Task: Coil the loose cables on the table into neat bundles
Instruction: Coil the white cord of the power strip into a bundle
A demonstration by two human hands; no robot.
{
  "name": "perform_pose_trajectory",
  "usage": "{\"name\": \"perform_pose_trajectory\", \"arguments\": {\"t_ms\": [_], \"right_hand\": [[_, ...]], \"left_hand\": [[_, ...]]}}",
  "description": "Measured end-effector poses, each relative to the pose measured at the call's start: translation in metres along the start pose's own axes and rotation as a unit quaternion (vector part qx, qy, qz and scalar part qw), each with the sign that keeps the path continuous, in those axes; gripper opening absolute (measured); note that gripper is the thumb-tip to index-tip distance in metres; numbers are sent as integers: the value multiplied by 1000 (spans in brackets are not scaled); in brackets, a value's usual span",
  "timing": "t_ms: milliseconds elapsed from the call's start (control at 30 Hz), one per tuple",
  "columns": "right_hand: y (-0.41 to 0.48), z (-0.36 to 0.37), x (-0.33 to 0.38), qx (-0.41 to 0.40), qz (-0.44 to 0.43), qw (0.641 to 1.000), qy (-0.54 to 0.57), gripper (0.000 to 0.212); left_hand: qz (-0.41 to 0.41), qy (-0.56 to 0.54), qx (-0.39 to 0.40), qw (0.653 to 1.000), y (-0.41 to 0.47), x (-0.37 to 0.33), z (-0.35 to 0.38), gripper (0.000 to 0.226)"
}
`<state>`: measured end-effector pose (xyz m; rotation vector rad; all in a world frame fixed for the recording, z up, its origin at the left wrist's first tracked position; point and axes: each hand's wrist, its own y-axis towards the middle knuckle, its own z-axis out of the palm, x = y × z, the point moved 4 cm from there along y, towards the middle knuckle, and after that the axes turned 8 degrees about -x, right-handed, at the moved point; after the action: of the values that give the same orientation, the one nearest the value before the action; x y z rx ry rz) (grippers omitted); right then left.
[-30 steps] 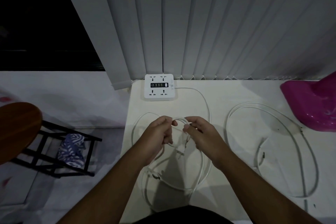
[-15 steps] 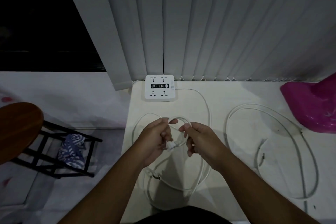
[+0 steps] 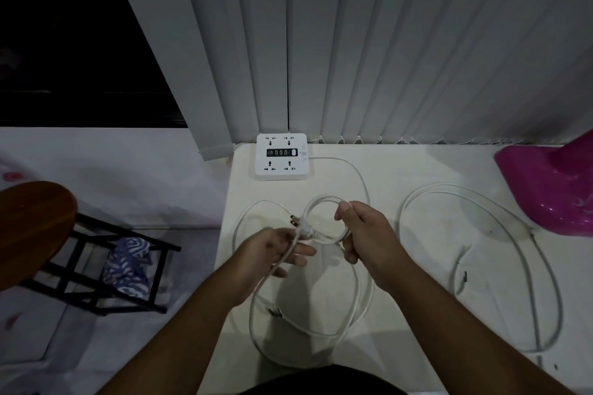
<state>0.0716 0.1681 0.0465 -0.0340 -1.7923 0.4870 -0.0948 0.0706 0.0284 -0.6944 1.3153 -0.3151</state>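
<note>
A white power strip (image 3: 281,153) sits at the back of the white table (image 3: 401,266), and its white cord (image 3: 362,295) runs forward in loose loops. My right hand (image 3: 362,234) grips a small coil of that cord, held just above the table. My left hand (image 3: 272,250) holds the cord's end just behind the white plug (image 3: 301,226), whose prongs point up and to the left through the coil. A second white cable (image 3: 542,269) lies in a wide loose loop on the right half of the table, apart from both hands.
A magenta plastic object (image 3: 548,186) stands at the table's back right. Grey vertical blinds (image 3: 385,42) hang behind the table. To the left, on the floor, are a brown round stool (image 3: 29,224) and a black rack (image 3: 106,269) with a patterned cloth (image 3: 128,266).
My hands have drawn apart. The left hand has pulled the plug end leftward out through the small coil, while the right hand keeps hold of the coil.
</note>
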Motion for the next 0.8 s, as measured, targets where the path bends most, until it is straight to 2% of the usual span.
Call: {"name": "perform_pose_trajectory", "arguments": {"t_ms": [67, 133, 233, 300, 367, 467, 533, 600, 700, 800], "right_hand": [[-3, 4, -4, -19, 27, 999, 33, 32], [-6, 13, -7, -20, 64, 992, 103, 28], [-11, 23, -8, -2, 103, 979, 175, 20], [-13, 25, -8, -2, 104, 979, 172, 18], [-17, 27, -8, -4, 104, 983, 152, 17], [-21, 26, -12, -10, 97, 993, 67, 15], [-22, 27, -13, 3, 85, 996, 6, 11], [-20, 28, -9, 34, 63, 997, -22, 14], [-15, 29, 7, 87, 6, 995, -43, 13], [-10, 29, 14, 96, -26, 993, -56, 24]], "left_hand": [[24, 34, 16, 999, -3, 5, 7, 42], [47, 24, -5, 999, -4, 6, 14, 42], [55, -73, -41, 995, -2, 7, 23, 22], [45, -142, -69, 986, 1, 6, 22, 14], [37, -222, -79, 971, 4, 4, 21, 17], [28, -322, -91, 942, 7, -1, 19, 17], [27, -296, -126, 947, 9, -2, 15, 22], [30, -220, -135, 966, 10, -4, 12, 23], [38, -149, -105, 983, 4, -14, 13, 20], [67, -177, -68, 980, 1, -26, 11, 42]]}}
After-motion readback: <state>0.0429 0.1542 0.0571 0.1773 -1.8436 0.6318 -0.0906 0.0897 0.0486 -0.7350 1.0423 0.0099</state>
